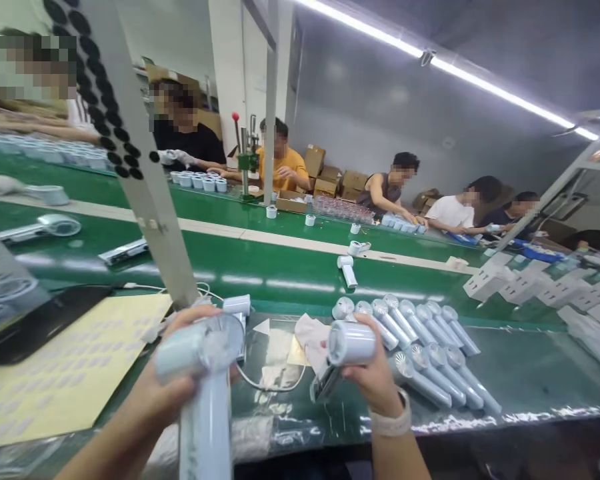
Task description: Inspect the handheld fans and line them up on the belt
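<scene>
My left hand point(167, 387) is wrapped round a pale blue handheld fan point(205, 380), its round head up and its handle pointing down toward me. My right hand point(375, 373) grips a second pale blue handheld fan point(350, 345) by the head, its handle slanting down to the left. Both hands hover over the near edge of the green workbench point(530, 373). Right of my right hand lie several finished fans point(430, 347) in two rows. A white cloth point(313, 337) and a thin white cable point(270, 385) lie between my hands.
A yellow sheet point(65, 373) lies at left beside a dark tablet point(40, 323). A slanted metal post point(150, 180) rises in front. Beyond runs a green conveyor belt point(280, 267) with loose fan parts. White boxes point(530, 287) stand at right. Several people work across the line.
</scene>
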The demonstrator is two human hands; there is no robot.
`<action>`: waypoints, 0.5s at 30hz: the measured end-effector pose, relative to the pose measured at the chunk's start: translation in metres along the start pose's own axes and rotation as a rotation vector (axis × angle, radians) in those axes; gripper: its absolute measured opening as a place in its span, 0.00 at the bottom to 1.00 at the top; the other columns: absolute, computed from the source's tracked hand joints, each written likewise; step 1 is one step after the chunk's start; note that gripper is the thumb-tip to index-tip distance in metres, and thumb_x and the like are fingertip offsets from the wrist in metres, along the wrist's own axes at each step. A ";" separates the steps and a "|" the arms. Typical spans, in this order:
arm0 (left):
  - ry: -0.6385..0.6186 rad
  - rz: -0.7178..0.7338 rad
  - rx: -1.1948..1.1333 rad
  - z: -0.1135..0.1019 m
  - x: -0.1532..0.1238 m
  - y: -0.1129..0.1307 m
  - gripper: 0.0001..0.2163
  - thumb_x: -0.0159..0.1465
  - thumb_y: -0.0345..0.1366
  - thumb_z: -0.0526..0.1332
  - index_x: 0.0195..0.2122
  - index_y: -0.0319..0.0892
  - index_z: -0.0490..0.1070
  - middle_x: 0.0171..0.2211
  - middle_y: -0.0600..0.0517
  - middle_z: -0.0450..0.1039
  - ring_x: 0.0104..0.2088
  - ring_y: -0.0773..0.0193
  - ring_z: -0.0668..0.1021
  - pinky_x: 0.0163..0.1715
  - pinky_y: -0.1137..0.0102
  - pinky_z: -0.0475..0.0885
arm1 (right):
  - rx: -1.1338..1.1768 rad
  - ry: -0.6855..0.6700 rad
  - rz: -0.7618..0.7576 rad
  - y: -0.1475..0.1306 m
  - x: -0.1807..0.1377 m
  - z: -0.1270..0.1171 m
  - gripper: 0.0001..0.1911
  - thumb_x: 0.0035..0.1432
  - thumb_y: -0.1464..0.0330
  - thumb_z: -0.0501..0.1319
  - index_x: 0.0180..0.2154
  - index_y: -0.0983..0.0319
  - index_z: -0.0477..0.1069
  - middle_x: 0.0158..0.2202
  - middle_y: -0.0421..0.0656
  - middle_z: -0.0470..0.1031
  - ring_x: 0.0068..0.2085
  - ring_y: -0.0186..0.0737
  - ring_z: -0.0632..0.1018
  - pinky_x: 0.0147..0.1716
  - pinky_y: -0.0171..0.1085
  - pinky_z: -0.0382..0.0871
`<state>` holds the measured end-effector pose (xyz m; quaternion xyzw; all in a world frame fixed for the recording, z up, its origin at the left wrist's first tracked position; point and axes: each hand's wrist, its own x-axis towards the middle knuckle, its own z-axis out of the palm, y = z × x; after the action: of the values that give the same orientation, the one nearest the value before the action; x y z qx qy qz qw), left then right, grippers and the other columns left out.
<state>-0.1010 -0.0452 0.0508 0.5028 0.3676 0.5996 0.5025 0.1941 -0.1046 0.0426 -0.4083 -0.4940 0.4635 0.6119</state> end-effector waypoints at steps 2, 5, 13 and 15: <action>-0.126 0.157 0.123 0.013 -0.007 -0.012 0.34 0.41 0.60 0.73 0.48 0.52 0.72 0.39 0.46 0.79 0.38 0.43 0.81 0.37 0.52 0.79 | 0.011 -0.037 0.080 0.013 -0.003 0.019 0.53 0.45 0.44 0.72 0.66 0.55 0.55 0.51 0.51 0.75 0.48 0.56 0.81 0.48 0.52 0.77; -0.102 0.332 0.300 0.045 -0.016 -0.033 0.29 0.48 0.52 0.72 0.49 0.51 0.69 0.46 0.46 0.77 0.48 0.44 0.80 0.49 0.52 0.77 | -0.082 -0.201 0.083 0.031 -0.013 0.041 0.57 0.53 0.38 0.62 0.72 0.58 0.43 0.69 0.54 0.58 0.68 0.57 0.64 0.67 0.53 0.58; -0.444 0.571 0.851 0.069 0.009 -0.079 0.25 0.59 0.53 0.63 0.55 0.47 0.70 0.59 0.40 0.70 0.60 0.40 0.71 0.59 0.46 0.67 | -0.545 -0.062 0.182 0.001 -0.047 -0.046 0.62 0.41 0.57 0.77 0.71 0.58 0.50 0.70 0.53 0.59 0.69 0.59 0.63 0.68 0.56 0.52; -0.380 0.593 1.093 0.039 0.027 -0.082 0.21 0.62 0.53 0.58 0.48 0.45 0.75 0.60 0.38 0.69 0.62 0.35 0.68 0.59 0.40 0.64 | -0.782 0.209 0.162 -0.030 -0.059 -0.102 0.58 0.43 0.60 0.75 0.71 0.58 0.50 0.70 0.53 0.59 0.69 0.59 0.63 0.68 0.56 0.53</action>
<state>-0.0434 -0.0034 -0.0113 0.8635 0.3698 0.3401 0.0436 0.2949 -0.1733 0.0401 -0.6925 -0.5344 0.2434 0.4191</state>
